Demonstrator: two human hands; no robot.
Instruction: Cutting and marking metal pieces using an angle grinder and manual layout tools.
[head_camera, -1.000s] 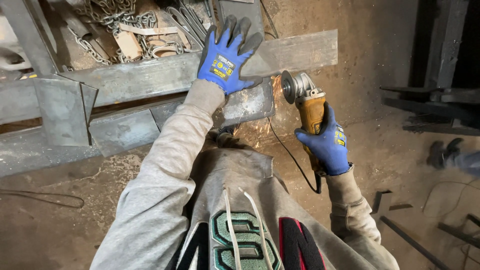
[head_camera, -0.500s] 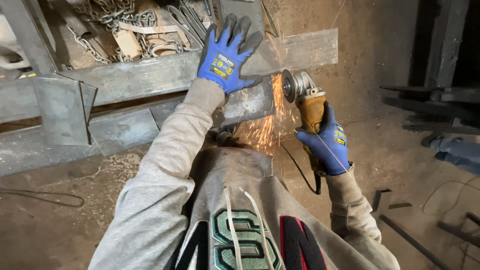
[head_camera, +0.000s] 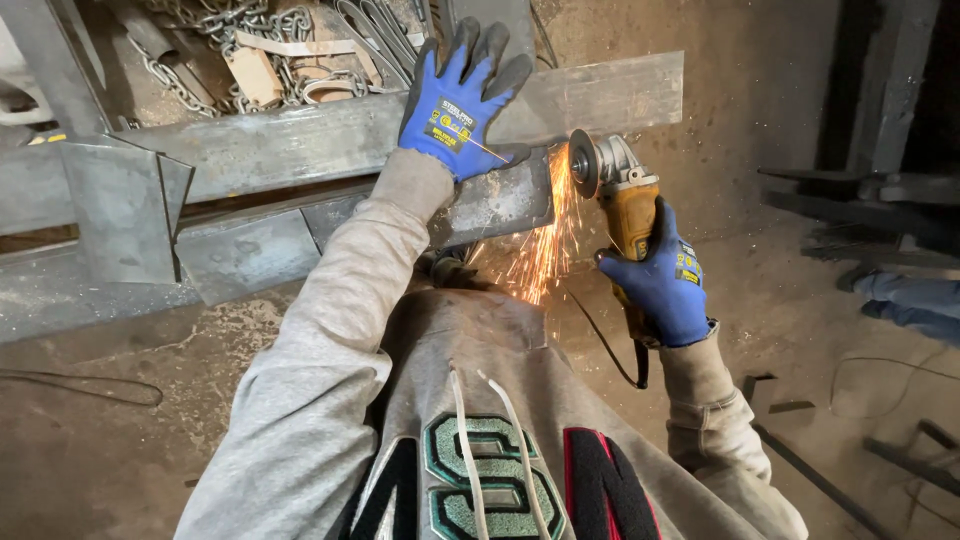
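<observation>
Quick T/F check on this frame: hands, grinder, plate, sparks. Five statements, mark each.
1. The right hand grips the angle grinder. True.
2. The left hand lies flat on the metal plate. True.
3. No sparks are flying. False: sparks spray down from the disc at the plate's edge.
4. Both hands are bare. False: both wear blue gloves.
5. Chains lie in the clutter behind the steel beam. True.
</observation>
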